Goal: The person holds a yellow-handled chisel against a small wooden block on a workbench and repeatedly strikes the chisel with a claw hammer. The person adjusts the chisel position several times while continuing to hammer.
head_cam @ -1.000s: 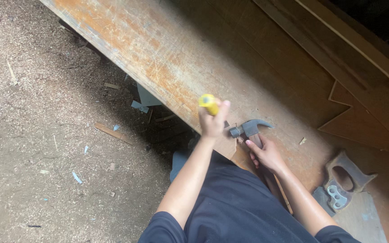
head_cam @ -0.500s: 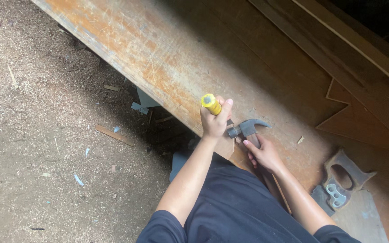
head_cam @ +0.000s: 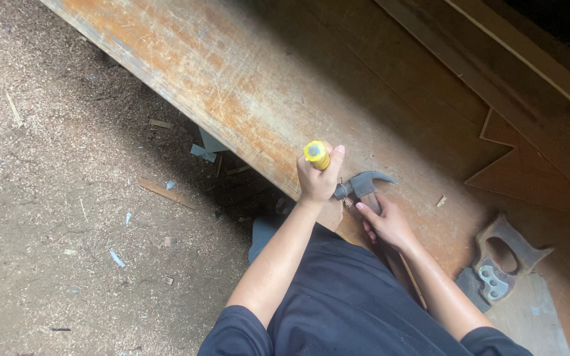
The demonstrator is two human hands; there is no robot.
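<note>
board (head_cam: 232, 86): worn wood, matt, scratched, with orange-brown staining
chisel handle (head_cam: 316, 154): yellow plastic, smooth, slightly glossy, in the left hand (head_cam: 318, 181)
hammer head (head_cam: 364, 183): dull grey metal, matt, by the right hand (head_cam: 385, 223)
saw handle (head_cam: 506, 254): dark weathered wood with pale metal fittings
saw blade (head_cam: 529, 316): flat grey metal, dull
ground (head_cam: 54, 217): rough, covered in sawdust and wood chips
clothing (head_cam: 351, 310): dark blue cloth, matt
</note>
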